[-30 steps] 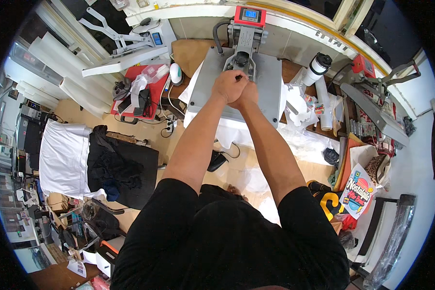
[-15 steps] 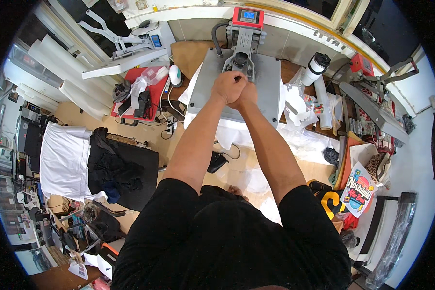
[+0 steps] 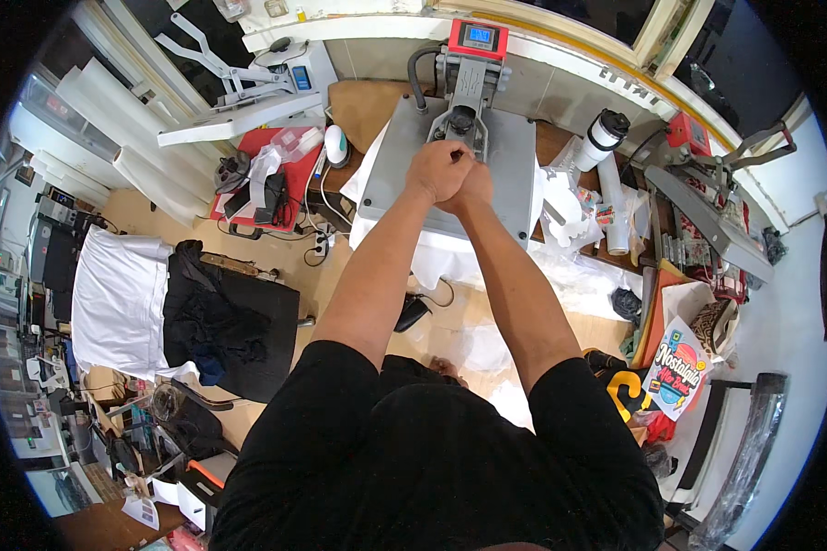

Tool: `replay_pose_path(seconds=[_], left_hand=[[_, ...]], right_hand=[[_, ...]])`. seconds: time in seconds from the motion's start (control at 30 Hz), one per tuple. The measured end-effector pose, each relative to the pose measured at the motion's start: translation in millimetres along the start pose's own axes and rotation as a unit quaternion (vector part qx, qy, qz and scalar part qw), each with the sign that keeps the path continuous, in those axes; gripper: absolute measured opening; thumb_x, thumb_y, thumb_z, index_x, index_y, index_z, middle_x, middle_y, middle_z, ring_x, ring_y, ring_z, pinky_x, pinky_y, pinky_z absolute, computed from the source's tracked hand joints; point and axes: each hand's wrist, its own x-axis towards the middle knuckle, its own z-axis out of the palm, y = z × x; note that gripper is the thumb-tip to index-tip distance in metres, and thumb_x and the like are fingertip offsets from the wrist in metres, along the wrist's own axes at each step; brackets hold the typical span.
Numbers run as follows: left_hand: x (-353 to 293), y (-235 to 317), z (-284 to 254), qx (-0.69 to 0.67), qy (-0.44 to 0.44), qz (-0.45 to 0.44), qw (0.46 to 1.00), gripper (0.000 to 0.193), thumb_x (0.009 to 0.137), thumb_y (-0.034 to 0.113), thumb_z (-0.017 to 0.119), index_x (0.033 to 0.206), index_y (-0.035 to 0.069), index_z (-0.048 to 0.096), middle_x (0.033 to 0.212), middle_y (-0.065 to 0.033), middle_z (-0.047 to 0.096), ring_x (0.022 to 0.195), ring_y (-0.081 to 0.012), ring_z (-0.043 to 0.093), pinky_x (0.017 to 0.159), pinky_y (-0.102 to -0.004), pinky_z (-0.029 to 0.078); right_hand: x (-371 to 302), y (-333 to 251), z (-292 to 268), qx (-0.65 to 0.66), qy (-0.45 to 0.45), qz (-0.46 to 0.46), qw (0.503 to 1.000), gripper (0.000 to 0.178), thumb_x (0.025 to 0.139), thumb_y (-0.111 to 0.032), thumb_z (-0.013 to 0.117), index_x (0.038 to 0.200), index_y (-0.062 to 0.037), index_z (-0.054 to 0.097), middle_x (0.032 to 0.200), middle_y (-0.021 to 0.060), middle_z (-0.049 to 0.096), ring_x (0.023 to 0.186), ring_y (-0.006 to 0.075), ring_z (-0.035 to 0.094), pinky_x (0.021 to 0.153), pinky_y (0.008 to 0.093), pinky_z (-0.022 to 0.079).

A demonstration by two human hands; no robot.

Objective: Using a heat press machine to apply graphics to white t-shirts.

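Hands are meeting over the middle of a heat press [image 3: 390, 165], a grey machine with a flat square plate, sitting on the tabletop [image 3: 363, 96] straight ahead of the person. The left hand [image 3: 436, 170] is curled into a fist, and the right hand [image 3: 473, 186] is wrapping against it from the right side, so both are closing together on something at the centre of the plate; the hands are hiding it, so it cannot be told what they are gripping. Both forearms are stretching out from the black shirt [image 3: 413, 459] at the lower edge.

A red control box with a blue screen [image 3: 478, 39] is sitting on top of the press column, just behind the hands. White cloth [image 3: 450, 262] is hanging from under the plate toward the person. To the right of the press, a white cup with a black lid [image 3: 602, 138] is standing upright among plastic wrap and a white roll [image 3: 616, 216]. To the left, a white computer mouse [image 3: 336, 145] is lying beside a red tray [image 3: 289, 174] holding small tools. Farther left, a second white press [image 3: 239, 87] is standing open, with its arm raised. On the floor at the left, a black garment [image 3: 220, 321] is lying on a low black board, next to a white sheet [image 3: 119, 298].
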Motion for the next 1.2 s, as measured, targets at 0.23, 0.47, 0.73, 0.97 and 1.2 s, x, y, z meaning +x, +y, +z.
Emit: replay_pose_path(seconds=[0.23, 0.47, 0.73, 0.97, 1.2], left_hand=[[-2.6, 10.1, -4.0, -0.001, -0.009, -0.004, 1.000, 0.024, 0.089, 0.029, 0.062, 0.097, 0.010, 0.075, 0.101, -0.0127, 0.075, 0.096, -0.0330, 0.070, 0.086, -0.0384, 0.054], [-3.2, 3.0, -1.9, -0.007, 0.008, -0.006, 1.000, 0.023, 0.086, 0.032, 0.062, 0.094, 0.015, 0.077, 0.097, -0.0106, 0.075, 0.092, -0.0326, 0.070, 0.082, -0.0392, 0.055], [-1.1, 3.7, -1.0, -0.005, -0.002, -0.001, 1.000, 0.023, 0.087, 0.027, 0.064, 0.097, 0.010, 0.076, 0.098, -0.0133, 0.075, 0.093, -0.0321, 0.071, 0.083, -0.0380, 0.054], [1.2, -5.6, 2.1, -0.028, 0.008, -0.017, 0.999, 0.023, 0.085, 0.033, 0.063, 0.092, 0.017, 0.077, 0.097, -0.0101, 0.075, 0.092, -0.0322, 0.070, 0.082, -0.0399, 0.055], [-0.5, -0.9, 2.7, -0.012, 0.013, -0.013, 1.000, 0.022, 0.085, 0.032, 0.063, 0.093, 0.017, 0.077, 0.095, -0.0101, 0.075, 0.092, -0.0328, 0.070, 0.083, -0.0403, 0.055]], right_hand=[[3.9, 6.3, 9.1, 0.009, 0.007, 0.001, 1.000, 0.051, 0.073, -0.049, 0.074, 0.114, -0.0197, 0.068, 0.111, 0.0058, 0.073, 0.102, 0.0261, 0.071, 0.090, 0.0379, 0.056], [-3.0, 0.3, -2.9, 0.022, 0.006, -0.007, 1.000, 0.049, 0.078, -0.050, 0.070, 0.113, -0.0170, 0.069, 0.108, 0.0063, 0.074, 0.100, 0.0246, 0.071, 0.091, 0.0369, 0.053], [-0.9, 1.0, -3.0, 0.011, -0.001, 0.007, 1.000, 0.052, 0.075, -0.048, 0.073, 0.117, -0.0182, 0.065, 0.113, 0.0070, 0.072, 0.102, 0.0263, 0.071, 0.089, 0.0383, 0.056], [0.6, -0.2, -0.6, -0.009, -0.004, -0.005, 1.000, 0.050, 0.075, -0.047, 0.072, 0.115, -0.0180, 0.066, 0.111, 0.0072, 0.073, 0.099, 0.0267, 0.071, 0.088, 0.0386, 0.056], [0.7, 2.6, -1.3, -0.013, -0.020, -0.014, 1.000, 0.048, 0.079, -0.048, 0.069, 0.116, -0.0180, 0.067, 0.110, 0.0058, 0.073, 0.103, 0.0233, 0.071, 0.091, 0.0344, 0.053]])
